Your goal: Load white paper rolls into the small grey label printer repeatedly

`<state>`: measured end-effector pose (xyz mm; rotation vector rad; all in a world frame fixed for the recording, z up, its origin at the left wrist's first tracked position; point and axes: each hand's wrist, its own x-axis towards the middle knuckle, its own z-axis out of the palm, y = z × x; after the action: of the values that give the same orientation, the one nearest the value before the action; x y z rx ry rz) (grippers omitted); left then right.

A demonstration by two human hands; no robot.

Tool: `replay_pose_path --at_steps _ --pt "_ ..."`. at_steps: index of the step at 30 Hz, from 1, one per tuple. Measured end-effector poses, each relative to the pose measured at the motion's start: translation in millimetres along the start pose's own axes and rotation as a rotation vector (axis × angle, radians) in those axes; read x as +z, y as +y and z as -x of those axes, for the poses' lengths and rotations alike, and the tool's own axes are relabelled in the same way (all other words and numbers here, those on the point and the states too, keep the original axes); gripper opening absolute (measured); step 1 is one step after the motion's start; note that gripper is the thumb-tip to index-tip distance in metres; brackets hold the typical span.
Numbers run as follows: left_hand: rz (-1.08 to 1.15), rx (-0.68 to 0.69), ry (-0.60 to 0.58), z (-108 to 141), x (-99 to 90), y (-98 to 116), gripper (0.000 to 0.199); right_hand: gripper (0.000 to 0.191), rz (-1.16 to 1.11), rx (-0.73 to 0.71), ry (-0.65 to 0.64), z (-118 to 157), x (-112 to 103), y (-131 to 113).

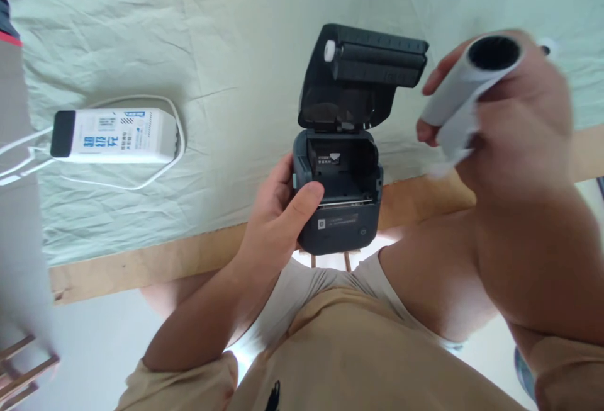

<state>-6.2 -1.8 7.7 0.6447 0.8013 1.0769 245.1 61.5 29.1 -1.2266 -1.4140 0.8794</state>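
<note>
White paper roll [453, 91] is tilting in the right hand [523, 121], whose fingers are wrapping round it, beside the raised lid [312, 84]. The left hand [278, 222] is gripping the open dark printer [337, 231] by the table's [202, 258] near edge.

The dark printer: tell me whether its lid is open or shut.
Open. The lid stands raised from the dark printer, leaving its inner compartment exposed above the left thumb.

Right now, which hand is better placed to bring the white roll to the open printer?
Probably the right hand: it grips the white roll near the raised lid, while the left hand holds the open printer.
</note>
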Motion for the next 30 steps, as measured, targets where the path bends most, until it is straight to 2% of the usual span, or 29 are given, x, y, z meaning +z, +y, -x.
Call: replay_pose_path --at_steps 3,5,7,10,13,15,18,22,27,30 --pt "-0.027 -0.024 0.03 -1 2.0 2 0.028 0.034 0.309 -0.071 -0.101 5 -4 12" --pt "-0.049 -0.046 0.064 -1 2.3 2 0.029 0.034 0.454 -0.082 -0.117 10 -6 14" --pt "-0.056 -0.054 0.076 -1 1.6 2 0.028 0.029 0.519 -0.105 -0.083 12 -8 13" --pt "-0.027 -0.03 0.042 1 1.3 2 0.025 0.021 0.602 -0.153 0.05 10 -8 15" --pt "-0.027 -0.044 0.074 1 2.9 4 0.019 0.027 0.636 -0.191 0.12 8 -9 22" --pt "-0.039 -0.054 0.092 1 2.8 4 0.017 0.03 0.668 -0.259 0.069 8 -10 29" --pt "-0.031 -0.04 0.056 1 -0.9 1 0.018 0.032 0.725 -0.303 -0.019 6 -15 37" --pt "-0.002 -0.017 0.015 0 -1.9 -1 0.022 0.031 0.747 -0.287 -0.042 1 -20 40" --pt "-0.057 -0.068 0.127 2 10.4 8 0.022 0.06 0.736 -0.122 -0.072 3 -14 38" --pt "-0.104 -0.093 0.142 3 12.7 12 0.029 0.065 0.62 -0.129 -0.065 3 -19 37"
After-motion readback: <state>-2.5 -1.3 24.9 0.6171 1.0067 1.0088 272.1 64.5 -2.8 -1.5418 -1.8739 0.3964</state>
